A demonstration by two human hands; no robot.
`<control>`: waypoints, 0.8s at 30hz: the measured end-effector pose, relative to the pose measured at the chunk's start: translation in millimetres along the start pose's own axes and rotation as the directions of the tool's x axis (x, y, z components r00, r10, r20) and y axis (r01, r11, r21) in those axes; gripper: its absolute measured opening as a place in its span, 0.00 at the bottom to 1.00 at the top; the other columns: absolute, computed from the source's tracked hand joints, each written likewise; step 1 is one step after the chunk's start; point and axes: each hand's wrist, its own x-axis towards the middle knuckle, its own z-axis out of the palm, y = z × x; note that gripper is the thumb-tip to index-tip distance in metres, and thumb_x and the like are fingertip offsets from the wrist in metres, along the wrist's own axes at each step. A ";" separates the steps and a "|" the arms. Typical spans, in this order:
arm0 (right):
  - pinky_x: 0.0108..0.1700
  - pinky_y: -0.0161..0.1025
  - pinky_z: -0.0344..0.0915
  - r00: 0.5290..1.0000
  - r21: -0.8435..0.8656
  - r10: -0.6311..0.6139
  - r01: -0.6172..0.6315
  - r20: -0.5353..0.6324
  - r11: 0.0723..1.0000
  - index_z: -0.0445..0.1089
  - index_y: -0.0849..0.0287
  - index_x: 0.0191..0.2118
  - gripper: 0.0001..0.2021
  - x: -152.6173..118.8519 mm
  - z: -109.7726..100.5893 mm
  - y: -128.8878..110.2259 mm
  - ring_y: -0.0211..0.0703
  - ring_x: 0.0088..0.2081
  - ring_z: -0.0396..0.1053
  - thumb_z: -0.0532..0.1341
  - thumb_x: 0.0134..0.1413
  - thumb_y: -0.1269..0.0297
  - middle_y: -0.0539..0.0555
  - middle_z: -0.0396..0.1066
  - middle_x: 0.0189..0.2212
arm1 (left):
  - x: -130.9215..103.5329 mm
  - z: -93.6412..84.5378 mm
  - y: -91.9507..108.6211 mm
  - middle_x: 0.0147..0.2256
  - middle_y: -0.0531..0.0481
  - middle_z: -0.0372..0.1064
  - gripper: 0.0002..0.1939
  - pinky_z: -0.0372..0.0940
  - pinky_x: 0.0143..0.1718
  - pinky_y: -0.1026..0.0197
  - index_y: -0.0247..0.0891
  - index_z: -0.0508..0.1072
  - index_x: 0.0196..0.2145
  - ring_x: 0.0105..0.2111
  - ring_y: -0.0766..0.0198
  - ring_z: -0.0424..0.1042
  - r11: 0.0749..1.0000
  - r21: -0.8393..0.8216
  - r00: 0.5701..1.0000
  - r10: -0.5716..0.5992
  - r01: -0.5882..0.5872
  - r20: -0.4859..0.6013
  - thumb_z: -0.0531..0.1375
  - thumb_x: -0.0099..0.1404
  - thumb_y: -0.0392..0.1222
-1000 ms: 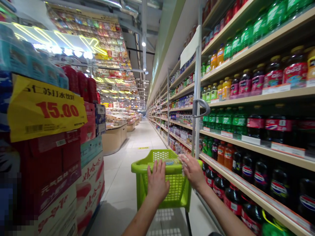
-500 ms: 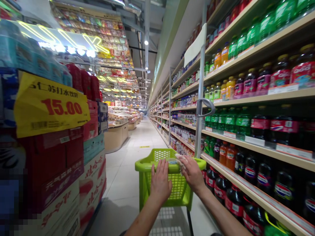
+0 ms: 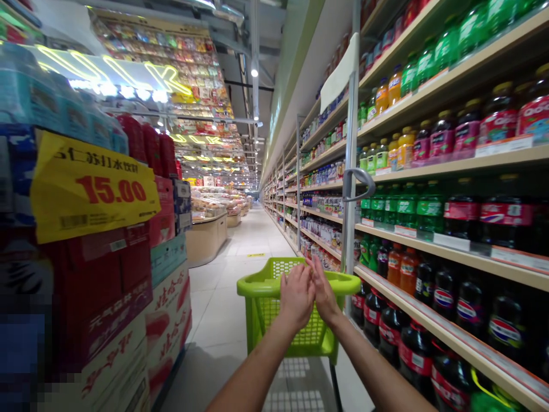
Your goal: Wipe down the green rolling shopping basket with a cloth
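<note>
**Both hands meet at the middle of the basket's near rim**

The lime-green perforated plastic shopping basket (image 3: 295, 309) stands on its wheeled frame in the aisle, straight ahead of the person and just beyond the two forearms. Its long axis runs left to right across the view, so the near rim lies crosswise to both arms.

The left hand (image 3: 297, 296) and the right hand (image 3: 322, 292) are side by side over the centre of that rim — touching or nearly touching each other. The left hand's fingers are curled, its back to the camera; whether that grip closes on the rim or only rests there cannot be told. The right hand's fingers are stretched forward, a loose open grip holding nothing that shows. Neither hand is clearly nearer; both sit at the rim's middle, with its corners well apart to either side.

To the right, just beside the basket, wooden shelves (image 3: 450, 260) carry dark and green soft-drink bottles (image 3: 446, 292). To the left stands a stack of red cartons (image 3: 98, 286) under a yellow price sign (image 3: 92, 191). The pale tiled floor (image 3: 223, 309) runs far ahead.
</note>
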 end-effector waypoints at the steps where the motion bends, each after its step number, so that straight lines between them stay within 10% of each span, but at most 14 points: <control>1: 0.48 0.42 0.62 1.000 -0.045 0.006 -0.006 -0.012 0.999 0.36 0.62 0.63 0.25 0.5 -4.5 7.0 0.43 0.52 0.62 0.38 0.61 0.60 0.61 0.59 0.55 | 2.9 2.9 3.4 0.57 0.47 0.55 0.22 0.46 0.57 0.43 0.40 0.58 0.54 0.57 0.58 0.53 0.999 0.044 1.000 0.004 -0.005 0.028 0.46 0.62 0.43; 6: 0.52 0.53 0.54 0.998 -0.518 -0.033 0.052 0.047 0.854 0.54 0.60 0.58 0.24 -6.3 -25.4 41.5 0.51 0.46 0.65 0.44 0.59 0.55 0.60 0.70 0.43 | -0.2 7.2 -12.5 0.54 0.48 0.60 0.21 0.40 0.58 0.40 0.43 0.61 0.51 0.55 0.58 0.55 0.991 0.123 0.999 0.043 -0.043 0.007 0.51 0.58 0.38; 13: 0.49 0.50 0.53 0.996 -0.612 -0.063 0.088 0.062 0.786 0.57 0.59 0.55 0.21 -12.5 -20.8 41.4 0.47 0.40 0.66 0.42 0.60 0.58 0.56 0.71 0.36 | -23.5 -15.5 -71.5 0.52 0.47 0.62 0.20 0.40 0.57 0.41 0.42 0.64 0.48 0.53 0.60 0.59 0.987 0.131 0.989 -0.074 0.090 -0.125 0.48 0.59 0.33; 20: 0.50 0.50 0.50 0.993 -0.611 -0.088 0.120 0.083 0.782 0.60 0.59 0.53 0.20 -20.0 -16.9 32.3 0.47 0.40 0.64 0.43 0.59 0.60 0.56 0.70 0.35 | -14.6 11.9 -19.1 0.53 0.51 0.61 0.15 0.38 0.59 0.45 0.45 0.65 0.47 0.55 0.62 0.55 0.981 0.071 0.980 0.187 -0.182 -0.067 0.47 0.63 0.38; 24: 0.49 0.49 0.51 0.987 -0.578 -0.118 0.161 0.111 0.800 0.59 0.59 0.53 0.20 -20.8 -19.9 34.8 0.46 0.41 0.64 0.43 0.59 0.60 0.56 0.69 0.37 | -15.8 4.3 -30.8 0.53 0.52 0.61 0.16 0.37 0.58 0.41 0.46 0.65 0.47 0.54 0.62 0.58 0.986 0.087 0.987 0.146 -0.140 -0.073 0.47 0.63 0.36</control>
